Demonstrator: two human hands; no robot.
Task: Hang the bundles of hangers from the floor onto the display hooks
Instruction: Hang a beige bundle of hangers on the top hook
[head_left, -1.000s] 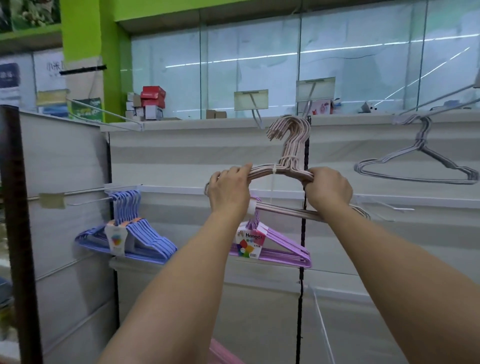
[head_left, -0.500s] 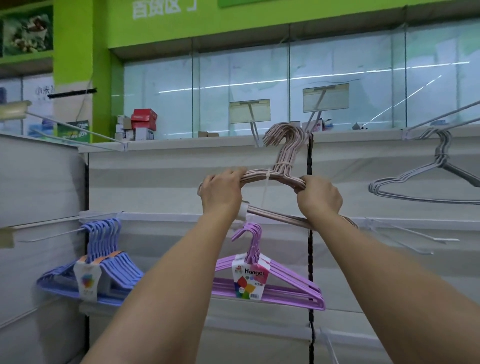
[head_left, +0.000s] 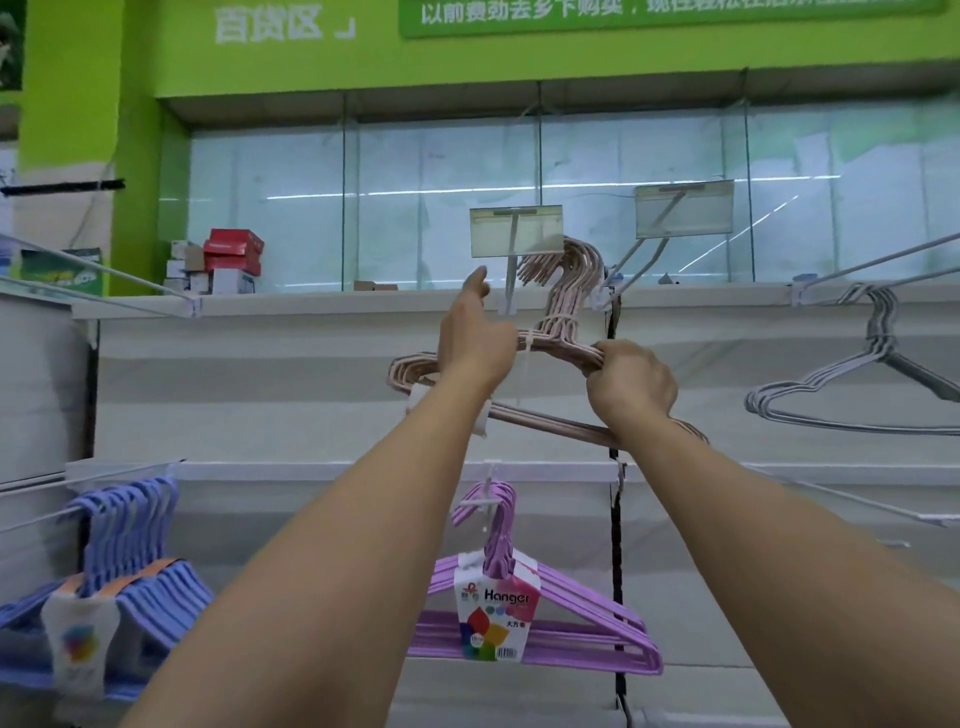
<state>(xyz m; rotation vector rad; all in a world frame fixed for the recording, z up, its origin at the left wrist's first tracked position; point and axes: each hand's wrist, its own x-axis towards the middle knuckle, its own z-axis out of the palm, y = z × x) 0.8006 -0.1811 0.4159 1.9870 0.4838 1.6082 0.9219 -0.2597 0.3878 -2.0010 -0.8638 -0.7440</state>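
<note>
The pink hanger bundle (head_left: 550, 332) is held up against the top rail of the display wall (head_left: 291, 374), its cluster of hook ends level with the display hook (head_left: 511, 254) that carries a clear price tag holder (head_left: 517, 231). The right hand (head_left: 631, 384) grips the bundle's right shoulder, fingers curled round the stacked wires. The left hand (head_left: 475, 332) sits at the left shoulder; its index finger points up toward the tag holder, and whether the remaining fingers clasp the wires cannot be told from behind.

The main risk is a miss: the tag holder stands right in front of the bundle's hook ends and hides the prong tip, so only some of the hooks may catch, leaving the bundle hanging crooked or sliding off once released. With one hand possibly not clasping, the weight may rest on the right grip alone, and the bundle could tilt left. A knock could also swing the tag holder. A fall would drop the bundle toward the purple hanger bundle (head_left: 524, 613) hanging directly below the pink one.
</note>
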